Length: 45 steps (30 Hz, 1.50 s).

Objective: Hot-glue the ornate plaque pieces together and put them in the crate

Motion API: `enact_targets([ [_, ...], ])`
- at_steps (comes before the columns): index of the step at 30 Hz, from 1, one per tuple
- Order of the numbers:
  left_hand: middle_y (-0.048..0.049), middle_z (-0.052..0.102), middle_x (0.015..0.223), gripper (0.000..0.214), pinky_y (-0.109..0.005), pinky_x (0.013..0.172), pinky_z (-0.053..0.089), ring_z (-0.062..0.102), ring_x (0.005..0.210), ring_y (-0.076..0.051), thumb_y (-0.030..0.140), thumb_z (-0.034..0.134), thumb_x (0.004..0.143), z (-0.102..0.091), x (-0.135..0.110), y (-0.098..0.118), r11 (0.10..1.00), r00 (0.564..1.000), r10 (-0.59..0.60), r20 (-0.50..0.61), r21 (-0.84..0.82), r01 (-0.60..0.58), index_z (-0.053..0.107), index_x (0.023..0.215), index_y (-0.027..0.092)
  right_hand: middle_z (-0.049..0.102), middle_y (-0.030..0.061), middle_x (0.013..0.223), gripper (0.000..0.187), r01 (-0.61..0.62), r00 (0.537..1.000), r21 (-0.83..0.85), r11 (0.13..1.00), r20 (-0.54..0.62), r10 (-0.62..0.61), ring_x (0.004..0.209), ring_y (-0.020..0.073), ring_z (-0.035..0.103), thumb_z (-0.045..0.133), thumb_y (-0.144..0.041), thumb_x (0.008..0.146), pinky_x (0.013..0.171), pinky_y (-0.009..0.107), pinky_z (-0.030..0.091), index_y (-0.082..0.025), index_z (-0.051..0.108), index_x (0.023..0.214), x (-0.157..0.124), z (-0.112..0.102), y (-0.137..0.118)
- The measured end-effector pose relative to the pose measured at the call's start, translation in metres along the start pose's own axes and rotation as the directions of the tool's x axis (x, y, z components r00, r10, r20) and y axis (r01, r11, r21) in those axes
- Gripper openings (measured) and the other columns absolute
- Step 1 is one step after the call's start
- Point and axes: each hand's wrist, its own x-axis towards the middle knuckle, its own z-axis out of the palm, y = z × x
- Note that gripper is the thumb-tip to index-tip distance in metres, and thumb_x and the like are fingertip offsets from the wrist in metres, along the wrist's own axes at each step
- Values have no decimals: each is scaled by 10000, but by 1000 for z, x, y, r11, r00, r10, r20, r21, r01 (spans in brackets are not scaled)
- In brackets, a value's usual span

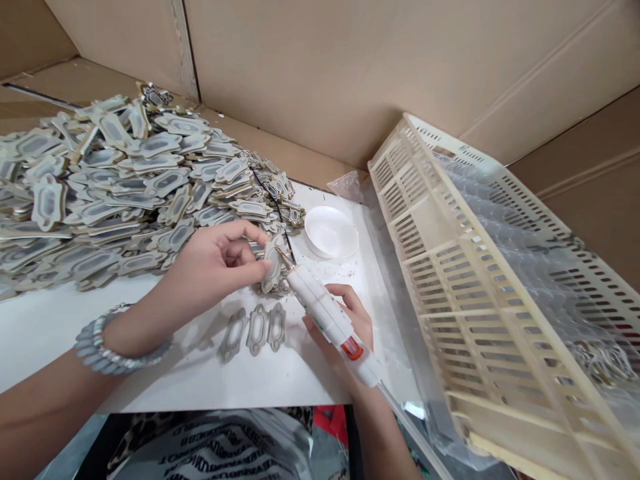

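Note:
My left hand (220, 259) pinches a small grey oval-framed plate (273, 272) between thumb and fingertips, holding it above the table. A white hot glue gun (320, 308) rests in my right hand (356, 319), its brass nozzle at the plate's face; whether the tip touches it I cannot tell. An orange-red switch shows on the gun's body, and a clear glue stick (413, 430) runs out of its back end. Below my hands, three similar grey plates (257, 329) lie side by side on the white table (200, 380).
A large heap of grey plates (125, 180) covers the left. Beyond the glue gun sits a white round dish (331, 232). A cream slotted plastic crate (440, 267), lined with clear bubble wrap (515, 267), stands on the right. Cardboard walls (300, 73) enclose the back.

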Motion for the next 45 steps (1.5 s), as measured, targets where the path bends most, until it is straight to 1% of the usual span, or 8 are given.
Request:
enact_targets([
  [4, 126, 455, 436, 228, -193, 401, 221, 343, 397, -57, 312, 676, 694, 0, -1, -1, 1000, 1000, 0, 3, 6, 0, 594, 860, 178, 658, 32, 937, 190, -31, 1000, -49, 998, -1, 31, 580, 107, 566, 617, -153, 822, 547, 262, 443, -206, 618, 640, 0, 0, -1],
  [9, 112, 471, 456, 255, -197, 413, 248, 364, 415, -65, 327, 684, 684, -1, 0, -1, 999, 1000, -4, -14, 35, 4, 600, 872, 175, 663, 29, 913, 223, 5, 1000, -93, 996, -16, -7, 594, 115, 560, 620, -187, 826, 533, 255, 437, -210, 572, 610, 1, -1, -3],
  [19, 89, 490, 469, 247, -204, 439, 317, 407, 442, -79, 333, 683, 687, -3, 0, -2, 993, 998, 50, -39, 110, -45, 619, 857, 165, 670, 16, 934, 209, -34, 999, -64, 997, -12, 33, 513, 77, 496, 619, -147, 815, 494, 246, 385, -204, 576, 619, 0, -1, -2],
  [27, 80, 494, 469, 187, -198, 444, 333, 408, 449, -76, 290, 678, 666, -3, 0, -2, 990, 996, 71, -56, 123, -64, 643, 797, 162, 654, 1, 928, 176, -1, 998, -90, 996, -55, -4, 598, 95, 535, 644, -117, 786, 566, 241, 422, -213, 583, 652, 0, -4, -5],
  [34, 92, 462, 447, 218, -171, 407, 315, 387, 412, -63, 323, 698, 610, -8, 5, -3, 992, 982, 121, -147, 62, -113, 650, 769, 181, 627, 8, 956, 211, 41, 998, -29, 999, 42, -39, 610, 83, 529, 615, -66, 805, 553, 226, 389, -200, 571, 648, -3, -3, -1],
  [37, 93, 457, 439, 216, -159, 384, 292, 370, 395, -57, 321, 704, 609, -10, 5, -2, 990, 973, 136, -185, 46, -130, 651, 769, 185, 605, 11, 979, 194, 49, 993, 15, 999, 106, -51, 549, 57, 464, 593, -59, 809, 527, 226, 365, -196, 590, 672, -3, -2, -1],
  [40, 86, 474, 432, 203, -157, 384, 310, 383, 391, -60, 299, 715, 605, -10, 5, -1, 986, 967, 164, -197, 49, -157, 654, 762, 186, 590, 15, 978, 193, 63, 987, 36, 997, 145, -68, 513, 45, 407, 555, -61, 816, 509, 226, 349, -195, 604, 684, -2, -4, -3],
  [45, 75, 510, 439, 195, -161, 383, 329, 404, 392, -67, 290, 716, 615, -9, 6, -3, 981, 961, 195, -198, 53, -189, 657, 771, 189, 595, 25, 985, 190, 71, 982, 43, 997, 173, -78, 540, 59, 417, 532, -82, 820, 519, 220, 354, -208, 656, 751, -2, -5, -3],
])
